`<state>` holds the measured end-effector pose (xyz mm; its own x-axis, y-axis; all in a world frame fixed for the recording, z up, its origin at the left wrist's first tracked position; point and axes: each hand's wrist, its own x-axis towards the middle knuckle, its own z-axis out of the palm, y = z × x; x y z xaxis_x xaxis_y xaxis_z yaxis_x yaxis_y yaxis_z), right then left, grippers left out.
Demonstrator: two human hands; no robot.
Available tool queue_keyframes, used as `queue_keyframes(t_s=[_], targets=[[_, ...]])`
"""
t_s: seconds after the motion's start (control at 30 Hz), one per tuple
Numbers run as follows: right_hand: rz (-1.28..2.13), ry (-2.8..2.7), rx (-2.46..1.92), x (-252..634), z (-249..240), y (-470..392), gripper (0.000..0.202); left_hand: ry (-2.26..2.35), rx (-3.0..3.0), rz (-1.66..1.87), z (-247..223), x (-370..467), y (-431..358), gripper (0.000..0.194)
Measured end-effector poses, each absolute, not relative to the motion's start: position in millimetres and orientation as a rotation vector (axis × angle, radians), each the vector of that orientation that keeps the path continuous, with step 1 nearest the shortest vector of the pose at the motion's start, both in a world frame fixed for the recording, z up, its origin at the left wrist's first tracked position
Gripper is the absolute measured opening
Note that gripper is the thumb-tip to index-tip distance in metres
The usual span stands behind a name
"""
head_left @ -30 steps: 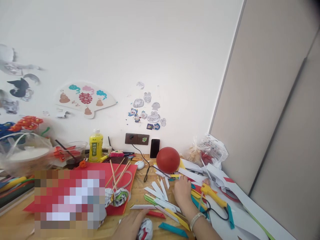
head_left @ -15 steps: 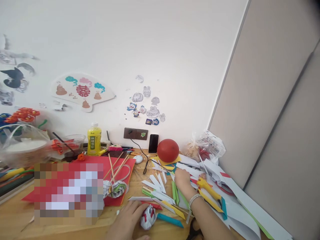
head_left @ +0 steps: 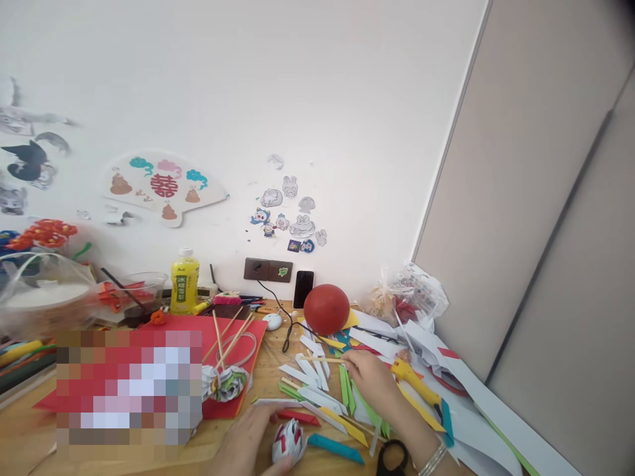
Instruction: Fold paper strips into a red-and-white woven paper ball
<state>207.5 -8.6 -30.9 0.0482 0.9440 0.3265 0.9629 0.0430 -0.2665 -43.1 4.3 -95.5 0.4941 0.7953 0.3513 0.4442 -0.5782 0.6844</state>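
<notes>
My left hand [head_left: 251, 436] is curled around a folded paper ball [head_left: 288, 441], white with red stripes, at the table's front edge. The thumb lies along its near side. Between the fingertips of my right hand [head_left: 370, 377] is a thin wooden stick [head_left: 321, 359], pointing left above folded paper strips [head_left: 310, 373]. A teal paper strip [head_left: 336, 449] lies just right of the ball. Black scissor handles [head_left: 391, 456] show beneath my right forearm.
A yellow glue gun [head_left: 414, 379] lies right of my right hand. The red balloon [head_left: 326, 309] rests behind it, beside a phone [head_left: 303, 289]. On red paper [head_left: 193, 324], paper flowers [head_left: 231, 383] bear wooden sticks. A yellow drink bottle [head_left: 184, 281] stands at the back.
My right hand has drawn back from near the balloon, and a wooden stick now shows in its fingers. The balloon has shifted slightly left. My left hand's thumb has come up to the paper ball.
</notes>
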Motion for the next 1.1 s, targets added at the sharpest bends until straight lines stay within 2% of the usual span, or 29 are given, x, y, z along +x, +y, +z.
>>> queue_keyframes(t_s=[0.23,0.3,0.43,0.53,0.63,0.73,0.83,0.97,1.1], targets=[[0.438,-1.933,-1.428,175.8,-56.4,-20.9,0.02,1.149,1.881,1.133,-96.4,-43.3,14.7,0.037],[0.639,-1.803,-1.361,172.8,-61.0,-24.8,0.016,1.09,1.849,1.16,-89.9,-43.1,14.4,0.03],[1.046,-1.399,-1.145,170.9,-64.6,-27.7,0.019,1.11,1.896,1.14,-81.3,-45.2,13.1,0.04],[1.168,-1.187,-0.944,166.3,-63.8,-27.9,0.028,1.078,1.965,1.084,-80.4,-45.8,12.1,0.039],[1.062,-1.088,-0.811,163.5,-55.5,-29.9,0.029,1.014,2.045,1.066,-83.3,-44.9,10.2,0.033],[0.812,-1.043,-0.762,170.6,-41.8,-33.9,0.031,0.977,2.138,1.002,-90.3,-44.7,7.9,0.026],[0.613,-1.175,-0.85,180.0,-35.8,-37.3,0.032,0.959,2.252,0.88,-98.9,-45.3,6.5,0.047],[0.475,-1.658,-1.233,171.5,-48.7,-38.1,0.027,0.972,2.264,0.797,-103.9,-44.8,5.9,0.046],[0.373,-1.93,-1.364,149.1,-67.2,-36.2,0.028,0.939,2.161,0.813,-102.5,-41.2,4.1,0.058]])
